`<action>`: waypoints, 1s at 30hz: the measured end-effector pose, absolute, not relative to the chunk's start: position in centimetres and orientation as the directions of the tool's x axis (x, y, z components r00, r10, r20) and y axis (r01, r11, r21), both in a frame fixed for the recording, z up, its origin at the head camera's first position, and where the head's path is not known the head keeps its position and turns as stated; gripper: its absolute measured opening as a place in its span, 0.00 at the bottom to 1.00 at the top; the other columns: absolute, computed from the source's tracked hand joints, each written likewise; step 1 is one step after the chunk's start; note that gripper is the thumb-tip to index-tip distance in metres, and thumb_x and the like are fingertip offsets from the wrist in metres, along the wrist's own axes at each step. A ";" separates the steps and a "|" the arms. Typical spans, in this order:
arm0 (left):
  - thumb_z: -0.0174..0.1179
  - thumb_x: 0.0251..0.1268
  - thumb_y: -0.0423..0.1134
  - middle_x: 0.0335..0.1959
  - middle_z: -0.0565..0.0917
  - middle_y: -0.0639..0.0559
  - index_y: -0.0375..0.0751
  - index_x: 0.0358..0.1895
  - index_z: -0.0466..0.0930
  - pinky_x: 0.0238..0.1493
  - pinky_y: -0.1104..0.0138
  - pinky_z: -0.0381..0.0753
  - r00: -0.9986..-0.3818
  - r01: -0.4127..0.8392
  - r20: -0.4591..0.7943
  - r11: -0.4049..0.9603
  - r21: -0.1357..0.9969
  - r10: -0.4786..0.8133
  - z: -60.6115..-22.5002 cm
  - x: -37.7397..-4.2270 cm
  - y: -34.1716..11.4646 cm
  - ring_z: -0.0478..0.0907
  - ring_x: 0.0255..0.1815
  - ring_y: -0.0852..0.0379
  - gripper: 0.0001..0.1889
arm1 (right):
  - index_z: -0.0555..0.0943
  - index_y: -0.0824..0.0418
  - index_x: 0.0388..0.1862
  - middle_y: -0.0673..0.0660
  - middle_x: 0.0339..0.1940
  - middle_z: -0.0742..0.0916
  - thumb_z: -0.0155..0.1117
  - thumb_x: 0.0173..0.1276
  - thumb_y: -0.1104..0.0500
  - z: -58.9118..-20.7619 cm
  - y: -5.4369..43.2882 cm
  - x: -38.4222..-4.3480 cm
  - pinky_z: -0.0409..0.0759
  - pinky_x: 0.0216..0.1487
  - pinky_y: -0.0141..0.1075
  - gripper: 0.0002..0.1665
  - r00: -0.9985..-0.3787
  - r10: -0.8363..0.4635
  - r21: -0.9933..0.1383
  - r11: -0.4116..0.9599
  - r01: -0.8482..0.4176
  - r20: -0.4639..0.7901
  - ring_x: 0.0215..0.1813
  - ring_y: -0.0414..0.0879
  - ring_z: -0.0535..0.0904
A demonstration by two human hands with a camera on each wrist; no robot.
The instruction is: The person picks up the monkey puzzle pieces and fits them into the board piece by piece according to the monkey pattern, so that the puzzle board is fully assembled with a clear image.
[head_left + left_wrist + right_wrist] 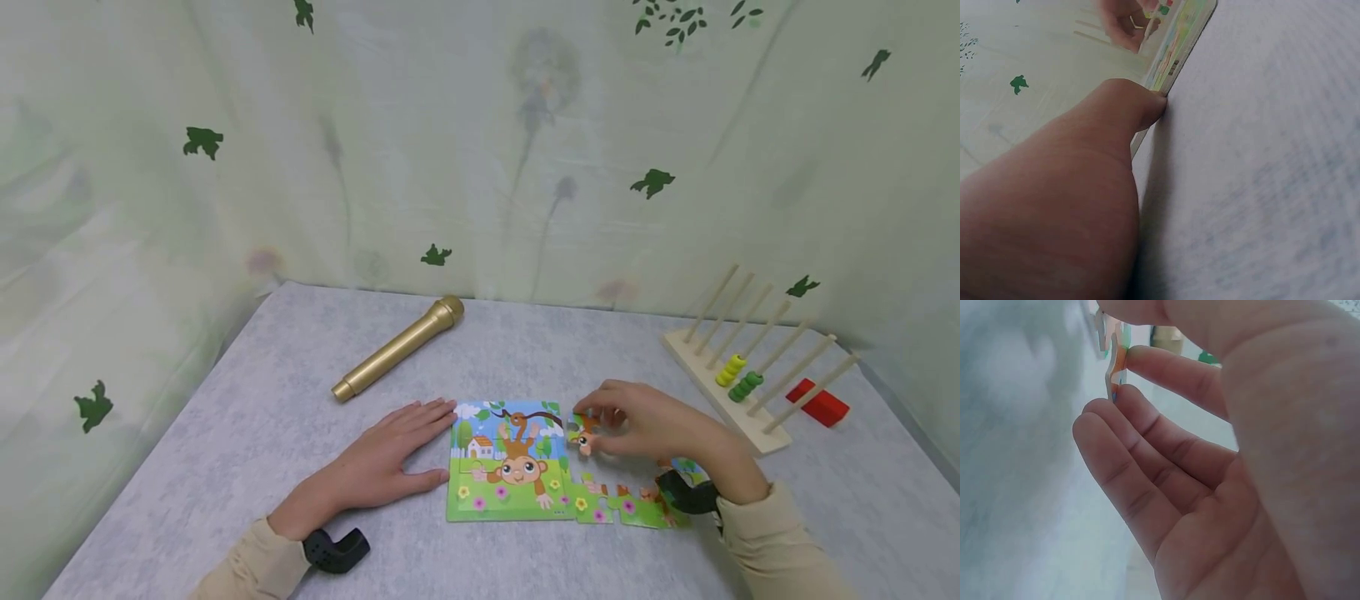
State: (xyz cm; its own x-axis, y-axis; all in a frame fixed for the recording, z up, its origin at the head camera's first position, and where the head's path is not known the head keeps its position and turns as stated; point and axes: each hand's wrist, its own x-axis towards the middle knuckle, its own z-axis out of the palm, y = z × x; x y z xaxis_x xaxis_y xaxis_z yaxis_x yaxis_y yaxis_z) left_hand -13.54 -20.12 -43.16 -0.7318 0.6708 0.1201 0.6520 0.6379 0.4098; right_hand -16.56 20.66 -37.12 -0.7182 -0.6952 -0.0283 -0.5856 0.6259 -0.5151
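A square jigsaw puzzle board (510,500) with a monkey hanging from a branch lies on the table. My left hand (382,458) rests beside it, fingers extended, with fingertips and thumb against the board's left edge. At the right side of the board, my right hand (660,425) pinches a jigsaw piece (583,442) between thumb and fingers. In the right wrist view, that thin piece (1118,365) appears edge-on at the fingertips. More jigsaw pieces (596,508) lie along the board's lower right, some partly hidden under the right hand and wrist.
A gold toy microphone (397,348) lies behind the left hand. At the back right stands a wooden peg rack (720,392) with yellow and green beads on its pegs. Red blocks (819,403) are beside it. A patterned curtain (480,167) hangs behind the table.
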 end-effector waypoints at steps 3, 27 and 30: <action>0.56 0.75 0.63 0.83 0.59 0.53 0.46 0.81 0.60 0.83 0.48 0.56 -0.731 0.653 0.119 0.638 0.408 0.672 -43.1 -13.6 -20.1 0.54 0.84 0.49 0.40 | 0.84 0.55 0.61 0.46 0.44 0.83 0.71 0.71 0.51 -36.9 20.1 -16.7 0.86 0.47 0.35 0.21 -0.711 -0.702 -0.507 0.624 -0.595 -0.030 0.42 0.39 0.79; 0.56 0.75 0.64 0.83 0.60 0.53 0.46 0.81 0.61 0.82 0.47 0.57 -0.730 0.654 0.121 0.635 0.410 0.673 -43.2 -13.6 -20.1 0.55 0.84 0.49 0.40 | 0.86 0.55 0.61 0.47 0.45 0.83 0.70 0.70 0.55 -37.0 15.2 -16.5 0.85 0.44 0.34 0.21 -0.645 -0.764 -0.512 0.550 -0.660 0.010 0.40 0.41 0.80; 0.56 0.75 0.64 0.83 0.59 0.53 0.46 0.81 0.61 0.82 0.47 0.57 -0.729 0.655 0.121 0.635 0.410 0.674 -43.1 -13.6 -20.1 0.55 0.84 0.49 0.40 | 0.85 0.54 0.62 0.47 0.45 0.83 0.70 0.70 0.54 -37.4 14.7 -16.3 0.83 0.42 0.31 0.21 -0.639 -0.768 -0.480 0.546 -0.687 0.041 0.39 0.41 0.79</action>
State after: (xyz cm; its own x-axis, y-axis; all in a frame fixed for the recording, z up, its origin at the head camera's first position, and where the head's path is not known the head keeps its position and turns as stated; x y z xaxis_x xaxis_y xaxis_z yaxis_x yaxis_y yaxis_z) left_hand -13.56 -20.11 -43.11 -0.7291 0.6736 0.1210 0.6546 0.6350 0.4102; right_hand -16.34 14.69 -37.41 -0.6390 -0.7681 0.0407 -0.6869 0.5460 -0.4797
